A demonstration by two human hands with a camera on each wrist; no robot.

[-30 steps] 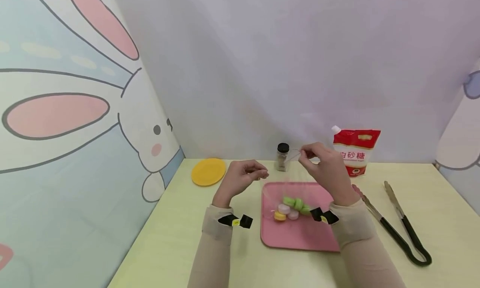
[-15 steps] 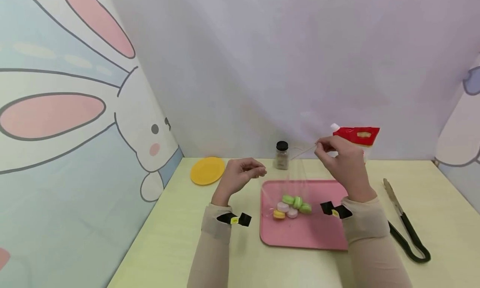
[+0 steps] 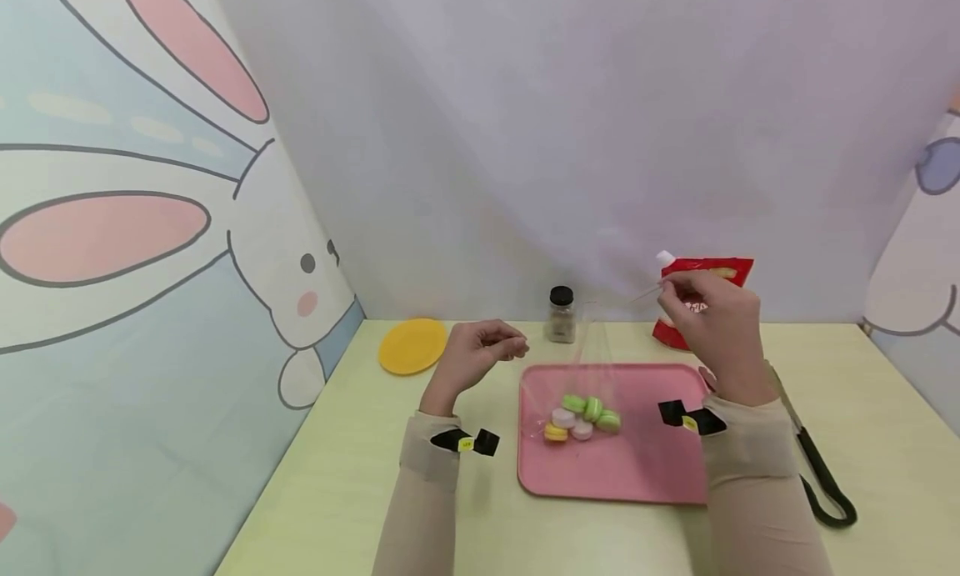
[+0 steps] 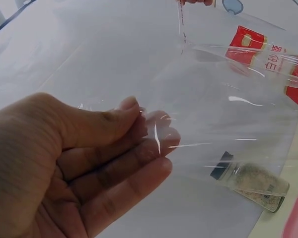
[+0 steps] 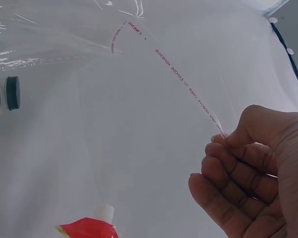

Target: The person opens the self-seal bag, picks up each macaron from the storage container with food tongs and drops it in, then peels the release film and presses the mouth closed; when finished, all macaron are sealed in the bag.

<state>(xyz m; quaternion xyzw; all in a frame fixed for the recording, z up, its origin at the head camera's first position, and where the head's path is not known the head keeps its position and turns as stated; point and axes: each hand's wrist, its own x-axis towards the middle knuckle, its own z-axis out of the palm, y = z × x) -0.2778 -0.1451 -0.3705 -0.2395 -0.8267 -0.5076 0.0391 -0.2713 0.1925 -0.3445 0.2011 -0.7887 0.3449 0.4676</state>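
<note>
A clear plastic bag (image 3: pixel 596 361) with several macarons (image 3: pixel 592 408) in its bottom, green, pale lilac and yellow, stands over a pink tray (image 3: pixel 637 472). My left hand (image 3: pixel 483 358) pinches the bag's upper edge between thumb and fingers; the film shines across the fingertips (image 4: pixel 164 163) in the left wrist view. To the right and higher, my right hand (image 3: pixel 716 330) pinches the end of a thin clear adhesive liner strip (image 5: pixel 181 79) printed with red letters. The strip is drawn taut and slanting from the bag's mouth, its far end still joined there.
Behind the tray stands a small black-capped glass jar (image 3: pixel 562 315). A red and white sugar pouch (image 3: pixel 671 334) is partly hidden behind my right hand. Black-handled tongs (image 3: pixel 825 472) lie at the right, partly covered by the forearm. A yellow plate (image 3: pixel 412 346) is at the back left.
My right hand has moved to the right, away from the bag, drawing the liner strip further off its mouth. My left hand has stayed nearly in place.
</note>
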